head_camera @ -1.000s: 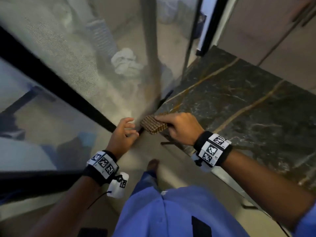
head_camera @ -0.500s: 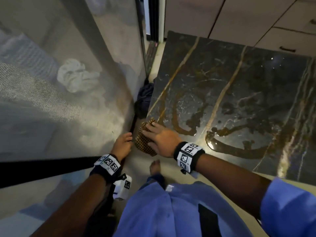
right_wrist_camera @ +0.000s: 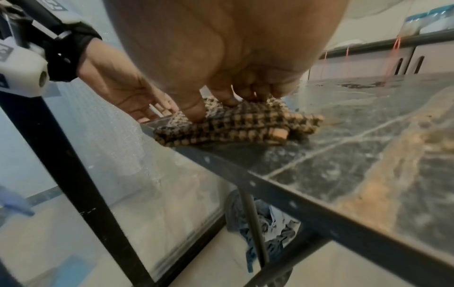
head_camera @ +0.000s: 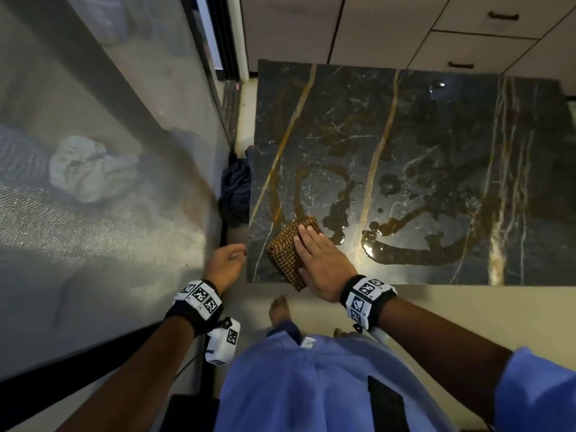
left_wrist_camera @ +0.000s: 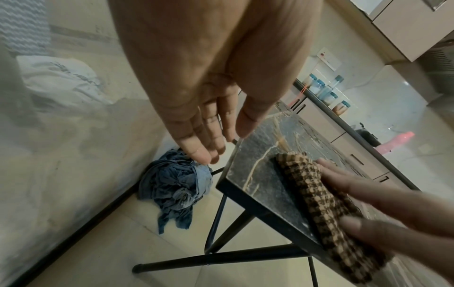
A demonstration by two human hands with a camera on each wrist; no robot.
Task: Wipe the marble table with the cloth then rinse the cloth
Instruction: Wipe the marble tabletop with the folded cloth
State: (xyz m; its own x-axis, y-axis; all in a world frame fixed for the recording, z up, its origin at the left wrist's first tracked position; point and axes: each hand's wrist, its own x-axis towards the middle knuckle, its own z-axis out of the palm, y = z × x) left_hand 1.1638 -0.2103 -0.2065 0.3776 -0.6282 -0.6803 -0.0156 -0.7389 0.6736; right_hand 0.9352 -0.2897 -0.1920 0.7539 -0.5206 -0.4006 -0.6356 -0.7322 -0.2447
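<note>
Currently, the checked cloth (head_camera: 288, 251) is pressed flat by the right hand (head_camera: 322, 263) at the marble table (head_camera: 436, 169) near-left corner; the left hand (head_camera: 225, 263) hangs spread. Brown liquid (head_camera: 405, 255) may be pushed off the near edge.

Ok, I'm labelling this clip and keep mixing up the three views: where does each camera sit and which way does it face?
Head: worn on the head, looks steeply down at the marble table; shows both forearms, left hand, right hand, torso, bare feet.
Left wrist: looks along the open left hand towards the table corner and a blue rag on the floor.
Right wrist: looks along the right hand, fingers pressing the checked cloth.
Shared: all three show the cloth at the table's near left corner.
</note>
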